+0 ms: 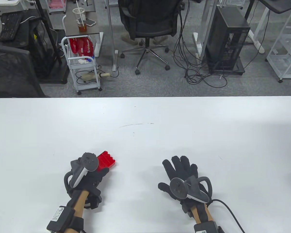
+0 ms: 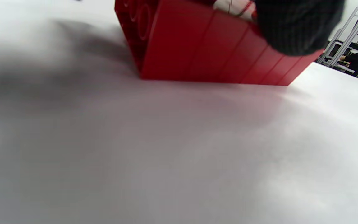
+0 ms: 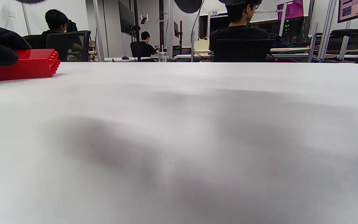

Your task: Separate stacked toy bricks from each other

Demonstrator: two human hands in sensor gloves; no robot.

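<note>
Left hand [image 1: 87, 173] rests on the red brick stack [image 1: 107, 160], which lies on its side on the table [image 1: 145, 121] near its front edge, left of centre; grip probably closed, partly hidden. Right hand [image 1: 184, 178] flat, fingers spread, holding nothing.

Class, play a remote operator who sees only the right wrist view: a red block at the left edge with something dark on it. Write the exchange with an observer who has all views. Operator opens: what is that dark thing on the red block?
Observer: It is the left hand, gloved, resting on the red brick stack.
Operator: Is the stack lifted?
Observer: No. The left wrist view shows its long side flat on the table.
Operator: Where is my right hand?
Observer: The right hand lies on the table well to the right of the stack, fingers spread, touching no brick.
Operator: Are any bricks separated yet?
Observer: None that I can see; only one joined red stack is in view.
</note>
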